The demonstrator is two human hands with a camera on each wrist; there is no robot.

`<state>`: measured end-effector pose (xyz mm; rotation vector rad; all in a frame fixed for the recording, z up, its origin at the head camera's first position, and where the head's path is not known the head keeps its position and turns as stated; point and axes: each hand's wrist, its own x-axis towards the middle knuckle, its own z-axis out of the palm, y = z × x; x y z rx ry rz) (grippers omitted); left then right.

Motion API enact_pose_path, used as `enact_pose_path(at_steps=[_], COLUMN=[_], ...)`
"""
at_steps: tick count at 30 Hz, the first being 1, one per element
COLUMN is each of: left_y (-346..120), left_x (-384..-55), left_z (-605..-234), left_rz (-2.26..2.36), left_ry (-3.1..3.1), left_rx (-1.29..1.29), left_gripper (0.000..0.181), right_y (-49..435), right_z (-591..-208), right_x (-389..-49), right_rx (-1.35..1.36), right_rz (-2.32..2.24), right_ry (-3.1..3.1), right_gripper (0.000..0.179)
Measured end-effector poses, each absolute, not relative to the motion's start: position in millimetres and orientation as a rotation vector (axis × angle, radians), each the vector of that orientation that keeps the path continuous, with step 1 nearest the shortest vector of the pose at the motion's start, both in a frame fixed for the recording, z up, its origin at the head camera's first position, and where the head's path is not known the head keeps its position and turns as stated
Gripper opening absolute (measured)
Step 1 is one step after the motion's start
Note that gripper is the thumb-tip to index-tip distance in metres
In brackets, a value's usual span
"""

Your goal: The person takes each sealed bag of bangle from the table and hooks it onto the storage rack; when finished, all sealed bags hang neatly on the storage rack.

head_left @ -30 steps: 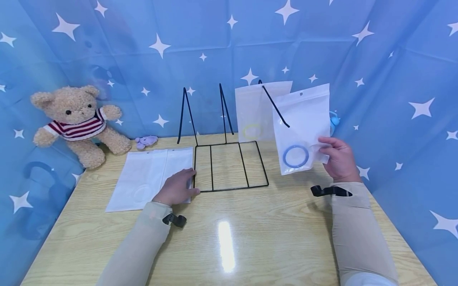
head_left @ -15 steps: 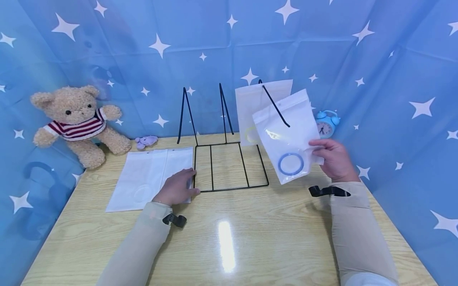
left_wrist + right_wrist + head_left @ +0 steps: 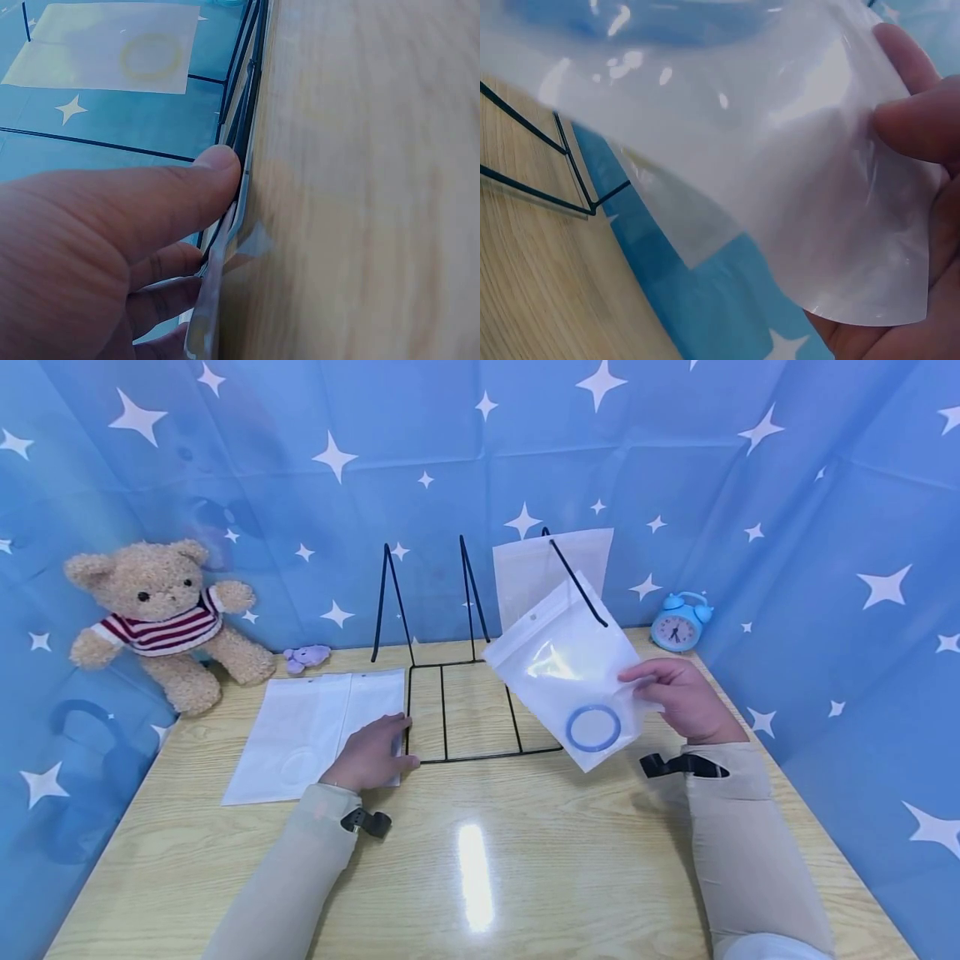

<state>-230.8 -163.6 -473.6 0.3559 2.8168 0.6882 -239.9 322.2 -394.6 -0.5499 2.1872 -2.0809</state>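
Observation:
A white zip bag [image 3: 551, 652] with a blue ring [image 3: 569, 728] inside hangs tilted from my right hand [image 3: 686, 697], pinched at its right edge between thumb and fingers. Its top strip, with a small hole, points up and left, behind the rack's right prong [image 3: 575, 578]. My left hand [image 3: 371, 752] holds the near left corner of the black wire rack [image 3: 445, 710], thumb and fingers against the wires. On that prong hangs another white bag [image 3: 525, 572]; the left wrist view shows a yellow ring [image 3: 126, 56] in it.
Flat white bags [image 3: 300, 718] lie left of the rack, partly under my left hand. A teddy bear [image 3: 161, 618] and a small purple toy [image 3: 306, 657] sit behind them. A blue alarm clock [image 3: 675, 628] stands at the back right. A starry curtain borders the table.
My right hand has moved left and slightly down with the bag, which has tilted further left and uncovered the alarm clock. My left hand and the rack have stayed put.

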Motion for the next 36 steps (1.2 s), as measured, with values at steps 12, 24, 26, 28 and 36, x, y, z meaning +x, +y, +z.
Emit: enact_pose_path(at_steps=[12, 24, 26, 28, 36], left_y=[-162.9, -164.2, -164.3, -164.3, -164.4], left_x=[-230.7, -231.3, -231.5, -231.5, -232.1], left_z=[-472.9, -472.2, -472.4, -472.7, -475.3], left_rz=[0.692, 0.702, 0.703, 0.699, 0.691], left_ry=[2.807, 2.813, 2.812, 2.811, 2.817], left_rx=[0.349, 0.347, 0.344, 0.343, 0.346], left_gripper=[0.076, 0.076, 0.076, 0.076, 0.076], right_y=[303.5, 294.0, 292.4, 290.9, 287.0], right_z=[-377.3, -364.1, -362.7, -360.9, -356.1], right_x=[-226.6, -214.1, -212.9, -211.7, -207.5], right_rx=[-0.739, -0.965, -0.974, -0.978, -0.915], right_rz=[-1.770, -1.882, -1.869, -1.841, -1.753], right_ry=[2.274, 2.125, 2.140, 2.168, 2.252], right_gripper=[0.036, 0.044, 0.044, 0.042, 0.036])
